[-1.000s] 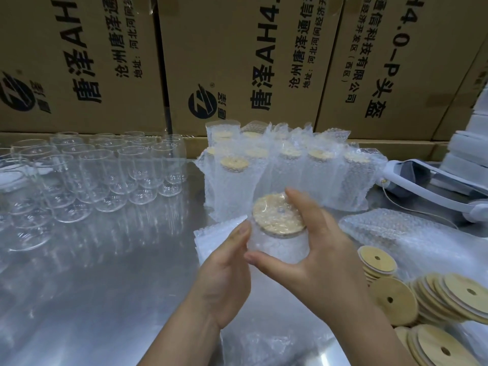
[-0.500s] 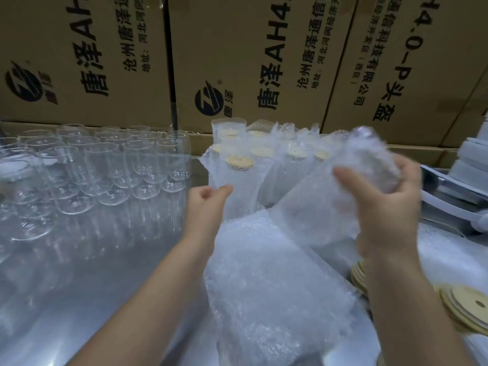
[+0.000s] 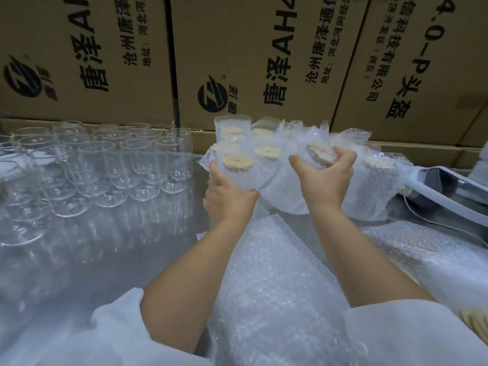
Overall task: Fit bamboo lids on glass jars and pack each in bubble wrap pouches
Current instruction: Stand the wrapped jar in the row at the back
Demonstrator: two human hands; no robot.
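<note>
Against the packed row (image 3: 266, 151) beyond both grips, my right grip (image 3: 327, 180) clasps a tilted pouched jar (image 3: 317, 154); my left grip (image 3: 227, 199) holds a neighbouring wrapped jar (image 3: 237, 162); empty glass jars (image 3: 118, 165) stand leftward on the worktop (image 3: 92, 260).

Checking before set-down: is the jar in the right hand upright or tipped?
Tipped. The right hand grips it with the lid slanted, unlike the level lids of the packed jars standing beside it.

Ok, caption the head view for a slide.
Right hand holds a wrapped jar at the packed group; left hand grips a second wrapped jar.
</note>
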